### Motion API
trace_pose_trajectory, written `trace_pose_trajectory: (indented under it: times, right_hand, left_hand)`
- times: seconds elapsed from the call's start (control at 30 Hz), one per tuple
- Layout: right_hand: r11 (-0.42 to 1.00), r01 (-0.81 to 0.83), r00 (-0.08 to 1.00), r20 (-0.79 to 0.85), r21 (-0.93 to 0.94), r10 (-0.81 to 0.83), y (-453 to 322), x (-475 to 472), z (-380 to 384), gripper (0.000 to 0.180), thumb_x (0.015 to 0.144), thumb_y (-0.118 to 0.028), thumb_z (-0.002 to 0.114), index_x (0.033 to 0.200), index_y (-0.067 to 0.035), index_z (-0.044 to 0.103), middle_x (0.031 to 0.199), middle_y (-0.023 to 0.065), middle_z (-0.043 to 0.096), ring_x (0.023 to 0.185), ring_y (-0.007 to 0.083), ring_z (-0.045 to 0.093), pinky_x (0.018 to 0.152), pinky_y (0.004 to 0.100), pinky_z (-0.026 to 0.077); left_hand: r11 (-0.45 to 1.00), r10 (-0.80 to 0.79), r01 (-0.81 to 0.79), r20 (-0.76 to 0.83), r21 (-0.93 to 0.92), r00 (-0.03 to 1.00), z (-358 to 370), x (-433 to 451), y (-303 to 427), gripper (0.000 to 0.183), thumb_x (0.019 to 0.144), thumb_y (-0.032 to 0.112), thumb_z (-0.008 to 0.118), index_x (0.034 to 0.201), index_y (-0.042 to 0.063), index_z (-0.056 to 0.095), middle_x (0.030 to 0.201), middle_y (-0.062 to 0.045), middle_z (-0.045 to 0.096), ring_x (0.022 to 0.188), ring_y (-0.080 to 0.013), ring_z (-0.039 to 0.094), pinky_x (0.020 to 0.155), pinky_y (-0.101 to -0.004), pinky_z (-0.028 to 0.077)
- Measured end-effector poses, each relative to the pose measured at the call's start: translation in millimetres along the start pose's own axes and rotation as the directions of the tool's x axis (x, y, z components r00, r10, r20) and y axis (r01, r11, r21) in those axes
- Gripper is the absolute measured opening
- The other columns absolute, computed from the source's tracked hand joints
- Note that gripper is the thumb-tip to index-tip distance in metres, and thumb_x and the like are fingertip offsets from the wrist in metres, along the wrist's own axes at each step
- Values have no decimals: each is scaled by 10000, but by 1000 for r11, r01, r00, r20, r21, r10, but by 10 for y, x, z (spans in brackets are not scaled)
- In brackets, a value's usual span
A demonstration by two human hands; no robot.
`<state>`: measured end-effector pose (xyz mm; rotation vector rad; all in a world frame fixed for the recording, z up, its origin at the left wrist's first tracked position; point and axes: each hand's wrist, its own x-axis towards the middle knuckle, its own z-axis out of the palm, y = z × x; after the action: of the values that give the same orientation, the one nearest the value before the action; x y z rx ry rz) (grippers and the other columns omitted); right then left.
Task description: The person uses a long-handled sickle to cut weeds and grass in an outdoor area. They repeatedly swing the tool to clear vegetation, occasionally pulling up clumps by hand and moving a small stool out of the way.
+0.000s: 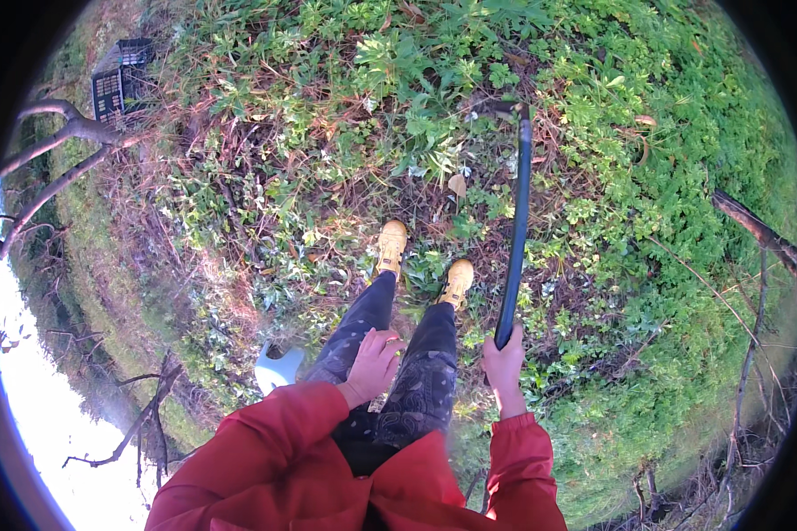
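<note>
My right hand [504, 362] grips the lower end of a long dark handle. This handle belongs to a bladed hand tool [520, 192], a hoe or a sickle. Its metal head [498, 107] points left at the far end, among low green weeds [432, 86], and leaves partly hide the blade. In front of my thighs hangs my left hand [376, 360], with its back up and its fingers loosely bent and a little apart. I see nothing in it.
A black plastic crate [109, 86] lies at the upper left, near a bare forked branch [83, 129]. Beside my left leg is a pale blue plastic object [279, 368], partly hidden. A broken branch [754, 226] juts in at right. My yellow shoes [392, 245] stand on weedy ground.
</note>
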<state>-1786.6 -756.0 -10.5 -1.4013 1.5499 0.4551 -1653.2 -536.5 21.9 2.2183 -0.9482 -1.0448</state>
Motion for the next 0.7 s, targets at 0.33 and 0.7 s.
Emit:
trace_pose_trajectory:
  times: [0.33,0.7]
  right_hand:
    - [908,161,983,149,-386,-111,363,619,94,400,780,-135,603,1101,-20,394,776,260,612,733,447,611,684,503,489]
    - [938,208,976,3,-279,-216,161,95,-343,340,766,-162,629,1005,-29,426,663,240,590,623,429,600,560,491,459]
  left_hand:
    - [998,-66,66,2,1,998,-37,-96,2,298,801,69,551,1098,68,542,1121,-141,488,1071,-344,488,1046,-528,293]
    - [1000,0,1,55,-11,998,148,-132,239,291,810,103,542,1097,54,550,1088,-139,493,1077,-330,480,1026,-505,317]
